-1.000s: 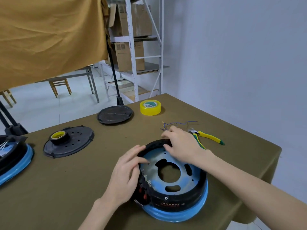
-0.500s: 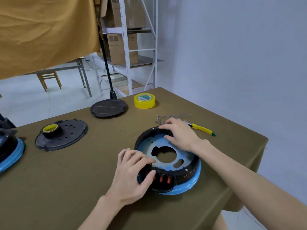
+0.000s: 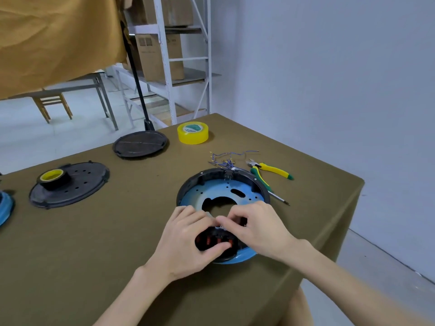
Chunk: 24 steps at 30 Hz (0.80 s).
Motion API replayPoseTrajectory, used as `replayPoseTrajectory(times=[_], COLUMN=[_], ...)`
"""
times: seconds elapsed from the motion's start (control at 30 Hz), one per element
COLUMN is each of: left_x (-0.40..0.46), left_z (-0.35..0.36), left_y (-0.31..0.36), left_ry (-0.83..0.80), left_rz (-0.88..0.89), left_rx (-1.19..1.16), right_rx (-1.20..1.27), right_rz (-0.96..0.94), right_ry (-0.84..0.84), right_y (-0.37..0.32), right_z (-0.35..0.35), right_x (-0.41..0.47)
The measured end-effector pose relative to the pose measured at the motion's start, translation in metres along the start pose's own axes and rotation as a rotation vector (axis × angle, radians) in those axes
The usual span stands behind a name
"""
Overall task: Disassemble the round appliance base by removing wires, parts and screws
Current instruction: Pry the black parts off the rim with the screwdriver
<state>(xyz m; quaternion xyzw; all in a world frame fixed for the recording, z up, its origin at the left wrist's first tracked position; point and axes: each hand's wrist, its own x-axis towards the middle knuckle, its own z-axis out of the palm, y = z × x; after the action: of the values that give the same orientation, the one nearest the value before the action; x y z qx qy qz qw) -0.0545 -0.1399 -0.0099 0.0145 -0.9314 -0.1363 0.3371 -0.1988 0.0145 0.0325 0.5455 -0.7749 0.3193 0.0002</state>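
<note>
The round appliance base [image 3: 223,187], black-rimmed with a blue inner plate and a central opening, lies on the olive table near its right edge. A black panel with red-orange buttons [image 3: 216,241] sits on its near side. My left hand [image 3: 188,243] grips that near side, thumb under the panel and fingers over the rim. My right hand [image 3: 256,229] reaches in from the right and pinches something small at the panel's top; what it pinches is hidden by the fingers. Loose blue wires [image 3: 226,160] lie just behind the base.
Yellow-green cutters [image 3: 270,169] and a screwdriver [image 3: 274,195] lie right of the base. A yellow tape roll [image 3: 193,132], a black disc [image 3: 140,144], and a black cover [image 3: 70,187] carrying a small tape roll [image 3: 52,175] sit farther back and left. The table edge is close on the right.
My right hand left the far rim and came to the near panel beside my left hand. The left hand stays on the near side. The view shifted slightly.
</note>
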Motion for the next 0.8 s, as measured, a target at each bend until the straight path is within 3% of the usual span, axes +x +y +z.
replayPoseTrajectory(times=[0.43,0.8], left_x=[-0.002,0.003], left_z=[0.001,0.006], left_y=[0.003,-0.006], left_ry=[0.023,0.083], left_rz=[-0.066,-0.177], left_rx=[-0.062,0.126], right_rx=[0.134,0.265], right_rz=[-0.083,0.008], right_ry=[-0.221,-0.319], right_y=[0.023,0.039], right_z=[-0.022,-0.018], right_x=[-0.012,0.022])
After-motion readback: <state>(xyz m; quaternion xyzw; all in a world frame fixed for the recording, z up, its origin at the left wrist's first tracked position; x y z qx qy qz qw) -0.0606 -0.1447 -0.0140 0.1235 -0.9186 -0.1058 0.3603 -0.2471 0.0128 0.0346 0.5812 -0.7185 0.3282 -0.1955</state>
